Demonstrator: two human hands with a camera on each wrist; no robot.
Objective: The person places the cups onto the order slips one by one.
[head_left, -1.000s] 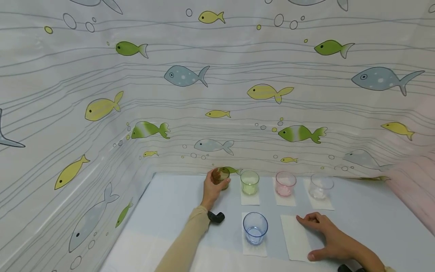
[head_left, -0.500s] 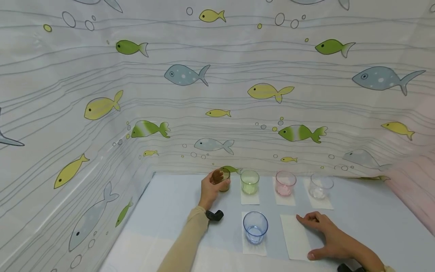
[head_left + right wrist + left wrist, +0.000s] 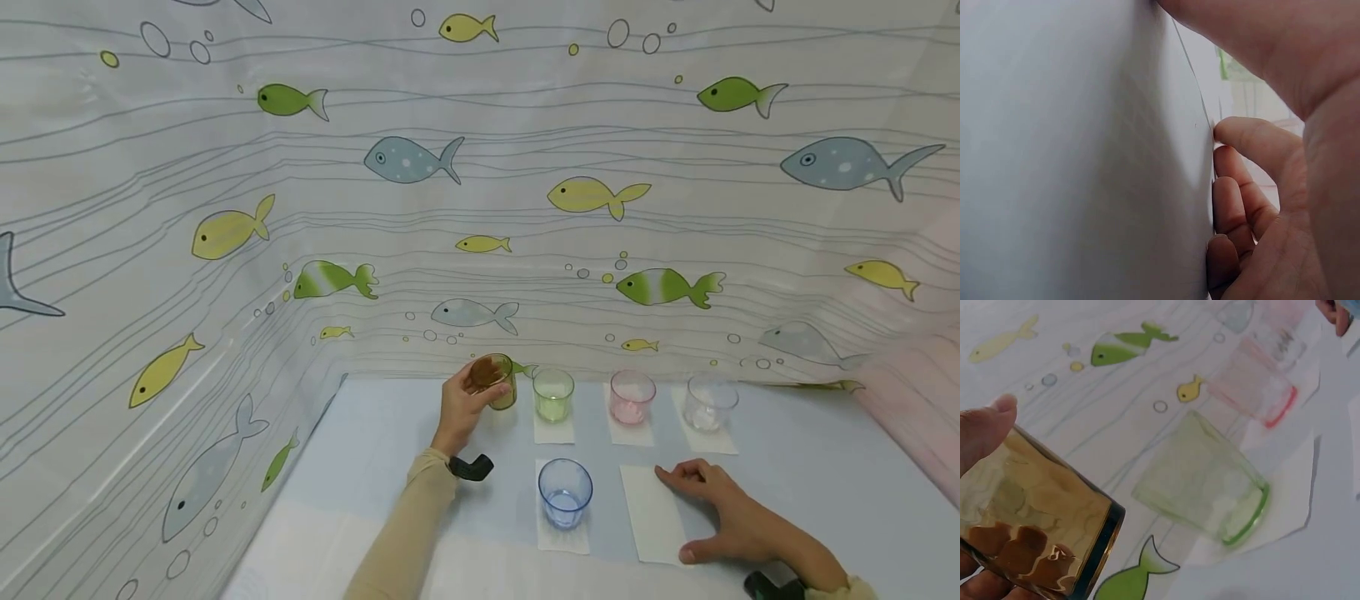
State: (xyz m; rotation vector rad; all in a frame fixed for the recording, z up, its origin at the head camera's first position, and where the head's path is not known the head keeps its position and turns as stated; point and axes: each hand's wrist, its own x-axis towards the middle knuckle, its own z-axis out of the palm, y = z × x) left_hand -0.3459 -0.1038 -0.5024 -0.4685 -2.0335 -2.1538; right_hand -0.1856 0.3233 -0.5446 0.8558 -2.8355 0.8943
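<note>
My left hand (image 3: 459, 408) grips an amber glass (image 3: 504, 393) at the back left of the table. In the left wrist view the thumb lies along one side of this amber glass (image 3: 1047, 506), and fingers show through its wall. Just right of it a pale green glass (image 3: 553, 400) stands on a white paper piece. My right hand (image 3: 731, 517) rests on the table, thumb and index finger spread apart at the right edge of a bare white paper rectangle (image 3: 651, 512). Its other fingers are loosely bent against the surface in the right wrist view.
A pink glass (image 3: 632, 400) and a colourless glass (image 3: 708, 404) continue the back row, each on white paper. In front, a blue glass (image 3: 566, 496) stands on another paper piece. A fish-patterned curtain (image 3: 480, 192) encloses the table (image 3: 360, 467) at the back and sides.
The left hand has raised the amber glass slightly and brought it a little nearer, with more of its side now showing. The right hand stays at the paper. The head view has shifted slightly.
</note>
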